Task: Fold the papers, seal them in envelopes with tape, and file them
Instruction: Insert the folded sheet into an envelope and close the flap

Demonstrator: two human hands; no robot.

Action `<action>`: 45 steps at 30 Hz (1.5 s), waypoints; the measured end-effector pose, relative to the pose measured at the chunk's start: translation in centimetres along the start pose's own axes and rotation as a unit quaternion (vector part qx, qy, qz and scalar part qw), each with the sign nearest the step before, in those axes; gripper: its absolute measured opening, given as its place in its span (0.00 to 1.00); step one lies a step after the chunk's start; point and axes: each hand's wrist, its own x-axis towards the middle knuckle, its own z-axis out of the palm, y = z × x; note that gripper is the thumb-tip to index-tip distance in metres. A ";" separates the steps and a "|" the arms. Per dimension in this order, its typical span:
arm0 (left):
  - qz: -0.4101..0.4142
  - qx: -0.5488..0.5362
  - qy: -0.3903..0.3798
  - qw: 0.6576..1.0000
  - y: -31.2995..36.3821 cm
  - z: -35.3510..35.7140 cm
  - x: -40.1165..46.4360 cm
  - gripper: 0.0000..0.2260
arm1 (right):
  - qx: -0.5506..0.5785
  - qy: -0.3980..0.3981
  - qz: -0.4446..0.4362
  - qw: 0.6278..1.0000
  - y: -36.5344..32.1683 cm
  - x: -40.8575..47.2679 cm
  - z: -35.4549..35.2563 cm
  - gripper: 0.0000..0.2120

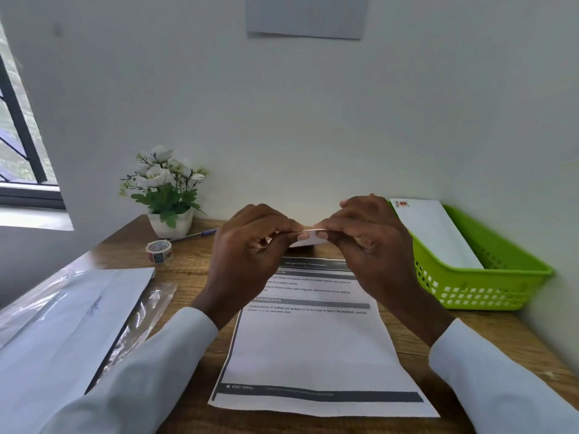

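A printed sheet of paper (313, 346) lies flat on the wooden desk (194, 274) in front of me. Above its top edge, my left hand (250, 252) and my right hand (369, 242) are raised together, fingertips pinching a small white folded piece (308, 241) between them; most of that piece is hidden by my fingers. A roll of patterned tape (159, 251) stands on the desk at the left. A stack of white envelopes (62, 324), partly in a clear plastic sleeve, lies at the near left.
A green plastic basket (488, 286) at the right holds a white envelope (435, 233) leaning against its back. A potted white flower (167, 189) and a pen (194, 234) sit at the back left, near the wall. A window is at far left.
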 end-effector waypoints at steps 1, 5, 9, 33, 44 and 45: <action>-0.005 -0.007 0.004 1.000 0.0 -0.1 0.1 0.03 | 0.010 -0.004 0.012 1.000 0.2 0.1 -0.1 0.05; -0.014 -0.013 0.018 1.000 -0.2 -0.5 0.4 0.02 | 0.032 -0.013 0.067 0.997 1.2 0.3 -0.7 0.04; -0.038 -0.036 0.056 0.997 -0.6 -1.3 0.9 0.02 | 0.111 0.017 0.125 0.986 1.4 1.0 -1.1 0.04; -0.428 -0.274 -0.092 0.856 -4.0 -2.5 0.0 0.08 | 0.251 -0.254 0.222 0.907 -0.8 5.9 6.9 0.05; -0.524 -0.277 -0.150 0.792 -4.9 -3.7 0.4 0.06 | 0.210 -0.199 0.269 0.919 0.2 5.9 10.0 0.04; -0.530 -0.273 -0.164 0.786 -5.1 -3.8 0.3 0.05 | 0.207 -0.201 0.268 0.919 0.3 5.9 10.3 0.05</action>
